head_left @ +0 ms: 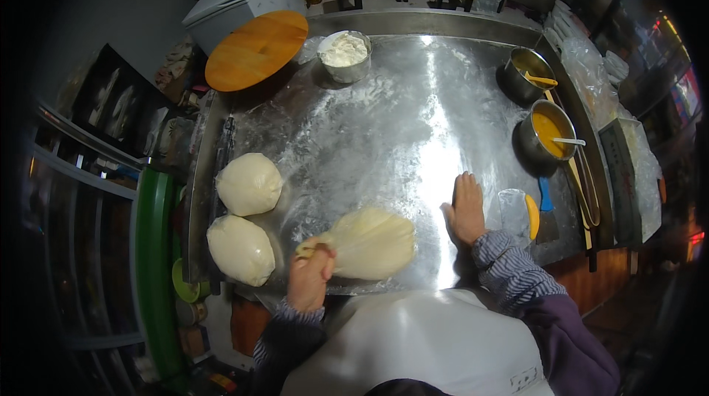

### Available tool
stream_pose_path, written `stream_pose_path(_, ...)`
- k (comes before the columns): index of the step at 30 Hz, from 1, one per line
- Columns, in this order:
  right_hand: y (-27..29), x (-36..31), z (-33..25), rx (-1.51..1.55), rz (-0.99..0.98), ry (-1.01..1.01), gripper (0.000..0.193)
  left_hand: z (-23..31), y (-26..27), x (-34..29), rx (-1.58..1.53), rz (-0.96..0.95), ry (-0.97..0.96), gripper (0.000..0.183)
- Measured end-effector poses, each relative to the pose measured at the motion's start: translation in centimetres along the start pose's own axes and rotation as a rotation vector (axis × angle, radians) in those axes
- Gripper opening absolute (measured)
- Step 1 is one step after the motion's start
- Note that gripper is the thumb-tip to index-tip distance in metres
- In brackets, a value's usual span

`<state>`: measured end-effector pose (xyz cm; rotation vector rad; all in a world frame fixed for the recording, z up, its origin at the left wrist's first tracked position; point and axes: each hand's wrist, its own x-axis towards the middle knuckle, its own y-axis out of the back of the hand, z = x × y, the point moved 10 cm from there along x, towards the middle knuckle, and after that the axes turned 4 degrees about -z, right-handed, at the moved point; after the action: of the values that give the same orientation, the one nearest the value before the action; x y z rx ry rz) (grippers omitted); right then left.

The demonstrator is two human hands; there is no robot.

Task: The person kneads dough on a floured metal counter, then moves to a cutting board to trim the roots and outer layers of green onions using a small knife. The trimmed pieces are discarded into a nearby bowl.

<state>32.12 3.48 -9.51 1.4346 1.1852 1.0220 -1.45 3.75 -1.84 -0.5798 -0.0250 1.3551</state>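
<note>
My left hand (309, 278) is closed round one end of a large lump of dough (377, 242), pulled out to a narrow neck inside the fist. The dough's rounded body lies on the metal worktop (354, 145) near its front edge. To the left of that hand sit two smooth, pale dough balls (249, 183), one behind the other. My right hand (467, 208) rests flat on the worktop with its fingers stretched forward, holding nothing. Just right of it lie a clear dough scraper (512, 211) with a yellow grip and a blue-handled scraper (546, 194).
A metal bowl of flour (346, 53) stands at the back beside a round wooden board (257, 50). Along the right side are a pot of yellow liquid (548, 135) with a spoon and a second pot (528, 71). Raised rims edge the worktop at the back and sides.
</note>
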Motion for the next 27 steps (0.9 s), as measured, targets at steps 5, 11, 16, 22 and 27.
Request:
stream_pose_path(5,-1.0,2.5,-5.9,0.205,-0.018,0.255,0.083,3.7,4.3,-1.4,-0.095,0.194,-0.211,0.010)
stream_pose_path(11,-2.8,7.5,-16.6,0.256,-0.106,0.576,0.078,5.6,7.8,-3.1,-0.015,0.336,-0.236,0.015)
stream_pose_path(16,-4.0,1.9,-21.4,0.248,-0.217,1.076,0.072,5.5,8.8,-2.7,0.000,0.426,-0.265,0.013)
stream_pose_path(22,-2.5,-3.4,-16.5,0.523,-0.481,1.118,0.050,7.5,7.8,-1.6,0.319,0.444,-0.357,0.011)
stream_pose_path(27,-1.8,0.7,-6.4,1.041,-0.305,0.204,0.028,6.2,7.0,-0.4,-0.001,0.357,-0.329,0.016)
